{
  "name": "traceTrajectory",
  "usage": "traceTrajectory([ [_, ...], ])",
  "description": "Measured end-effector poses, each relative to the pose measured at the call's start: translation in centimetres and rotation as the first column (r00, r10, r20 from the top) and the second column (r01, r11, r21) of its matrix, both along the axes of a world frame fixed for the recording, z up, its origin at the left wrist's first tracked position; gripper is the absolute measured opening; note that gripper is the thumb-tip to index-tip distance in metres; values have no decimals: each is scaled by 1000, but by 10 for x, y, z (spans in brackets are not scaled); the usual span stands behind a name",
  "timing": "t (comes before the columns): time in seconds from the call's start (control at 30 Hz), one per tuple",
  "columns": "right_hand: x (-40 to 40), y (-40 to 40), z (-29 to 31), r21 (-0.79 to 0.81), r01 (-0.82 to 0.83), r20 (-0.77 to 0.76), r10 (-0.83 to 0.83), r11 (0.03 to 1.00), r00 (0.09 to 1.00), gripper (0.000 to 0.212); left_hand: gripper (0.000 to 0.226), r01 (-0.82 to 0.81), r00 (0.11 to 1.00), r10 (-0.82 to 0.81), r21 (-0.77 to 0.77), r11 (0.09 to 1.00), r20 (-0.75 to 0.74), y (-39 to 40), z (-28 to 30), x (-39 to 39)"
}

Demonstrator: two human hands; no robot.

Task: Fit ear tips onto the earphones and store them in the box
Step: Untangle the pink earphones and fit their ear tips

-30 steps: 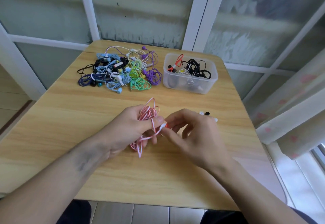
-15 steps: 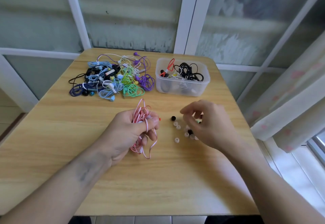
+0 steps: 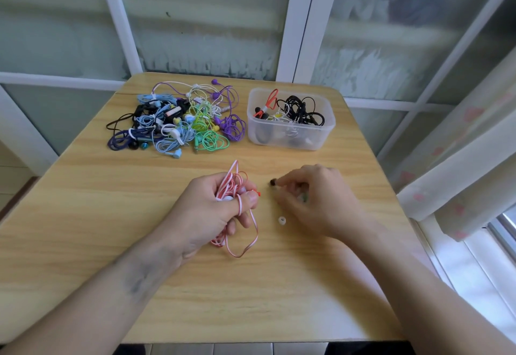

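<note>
Left hand grips a bundled red-and-white striped earphone cable, fingers curled round it, thumb pressed across the coil. Loops stick up above the fist and hang down below it onto the wooden table. A small red earbud tip pokes out past the thumb end.

Right hand hovers low over the table just right of the left hand, fingers curled down, fingertips pinched on a black ear tip at the table surface. Something small and pale sits under the palm, too hidden to tell what.

One white ear tip lies loose on the table between the two hands, near the right wrist side.

Far side of table: a tangled pile of coloured earphones on the left (purple, green, light blue, navy, black). Just right of it a clear plastic box, open, holding black and orange-red earphones. Box and pile are well apart from both hands.
</note>
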State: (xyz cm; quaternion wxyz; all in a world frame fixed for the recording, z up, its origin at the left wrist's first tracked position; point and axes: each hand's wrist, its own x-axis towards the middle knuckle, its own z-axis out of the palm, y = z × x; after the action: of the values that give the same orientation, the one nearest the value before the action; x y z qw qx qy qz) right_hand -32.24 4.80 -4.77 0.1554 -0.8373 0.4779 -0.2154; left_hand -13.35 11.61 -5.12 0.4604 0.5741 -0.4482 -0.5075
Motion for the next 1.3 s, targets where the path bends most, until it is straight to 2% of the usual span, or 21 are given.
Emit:
traceTrajectory([
  [0.1, -12, 1, 8, -28, -68, 62, 70, 997, 996, 7, 9, 31, 999, -32, 7, 999, 26, 1, 0, -1],
  [0.17, -17, 3, 10, 15, -146, -3, 146, 989, 989, 7, 8, 45, 998, -45, 13, 999, 35, 2, -1, -2],
  [0.27, -18, 5, 7, 48, -201, -109, 205, 978, 973, 20, 9, 67, 996, -68, 15, 998, 55, 3, -1, -3],
  [0.37, -28, 1, 13, 56, -148, -71, 151, 987, 986, 19, 12, 71, 995, -72, 14, 997, 69, 3, -2, -5],
  [0.53, -40, -6, 11, 96, -66, -150, 80, 993, 985, 20, 13, 63, 994, -65, 25, 998, 89, 1, -3, -6],
  [0.67, -35, -10, 6, 111, -28, -129, 42, 993, 991, 14, 10, 77, 992, -79, 34, 996, 97, 1, -3, -8],
  [0.93, -29, -13, 10, 96, -141, -161, 155, 985, 975, 32, 8, 78, 993, -81, 37, 996, 91, 1, -2, -7],
  [1.0, -26, -12, 10, 87, -148, -146, 160, 985, 976, 28, 8, 78, 993, -81, 38, 996, 83, 1, -2, -7],
  [1.1, -20, -11, 9, 47, -146, -121, 151, 988, 981, 12, 7, 74, 994, -77, 42, 996, 78, 1, -3, -7],
  [1.3, -11, -14, 6, 46, -99, -111, 104, 994, 988, 6, 9, 64, 996, -67, 45, 997, 64, 0, -4, -6],
])
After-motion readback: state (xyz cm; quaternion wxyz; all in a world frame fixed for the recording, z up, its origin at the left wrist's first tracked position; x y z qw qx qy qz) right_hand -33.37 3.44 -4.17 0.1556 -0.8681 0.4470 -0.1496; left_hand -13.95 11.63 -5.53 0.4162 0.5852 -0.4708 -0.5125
